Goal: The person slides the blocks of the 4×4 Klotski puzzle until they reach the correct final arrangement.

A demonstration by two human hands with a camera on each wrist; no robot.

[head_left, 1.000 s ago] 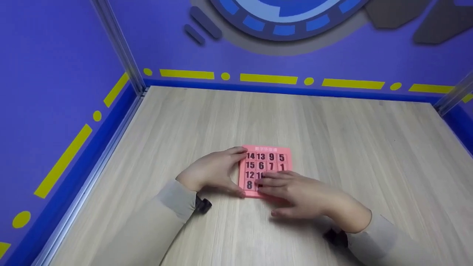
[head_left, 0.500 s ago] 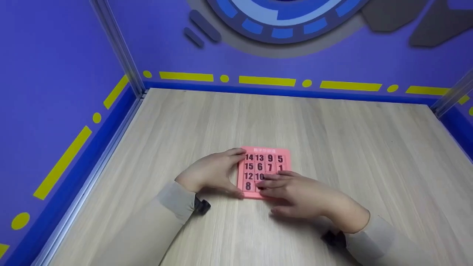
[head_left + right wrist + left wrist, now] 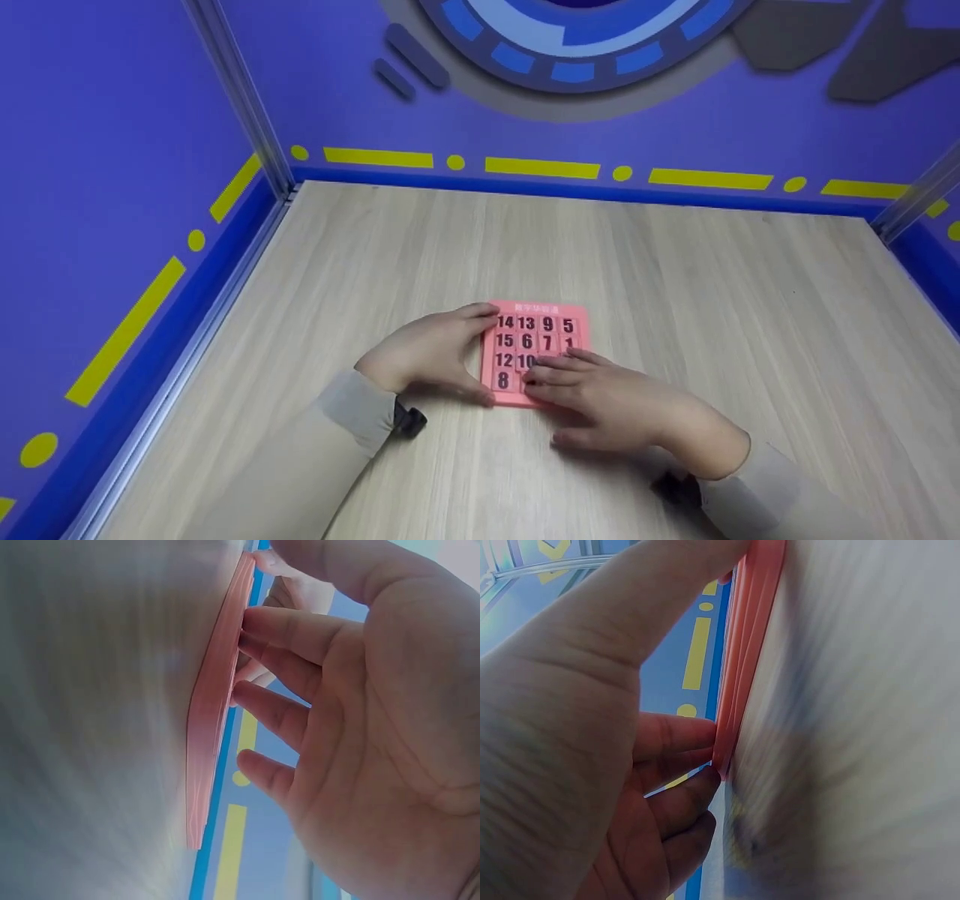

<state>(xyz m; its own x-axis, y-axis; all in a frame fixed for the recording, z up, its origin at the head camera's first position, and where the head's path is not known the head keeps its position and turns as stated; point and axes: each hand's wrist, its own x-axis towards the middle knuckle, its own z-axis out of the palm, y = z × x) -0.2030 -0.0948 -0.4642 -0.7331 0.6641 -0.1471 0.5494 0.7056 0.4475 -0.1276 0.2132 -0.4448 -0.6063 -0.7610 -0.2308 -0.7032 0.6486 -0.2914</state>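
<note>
While left hand (image 3: 429, 349) grips it, pink number puzzle (image 3: 526, 342), partly beneath right hand (image 3: 616, 396)

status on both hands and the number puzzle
Left hand holds number puzzle at left edge. Right hand touches its face, covering lower-right part. Puzzle flat on table.

Partly hidden by the right hand (image 3: 611, 397)
Cannot read the numbers at the lower right of the puzzle (image 3: 526, 350), nor the small white lettering (image 3: 536, 308) along its top. Cannot follow the sleeves (image 3: 300, 457) or round wall design (image 3: 574, 73) past the head view's edges. Too blurred in both wrist views to trace the worktop (image 3: 885, 727) grain.
</note>
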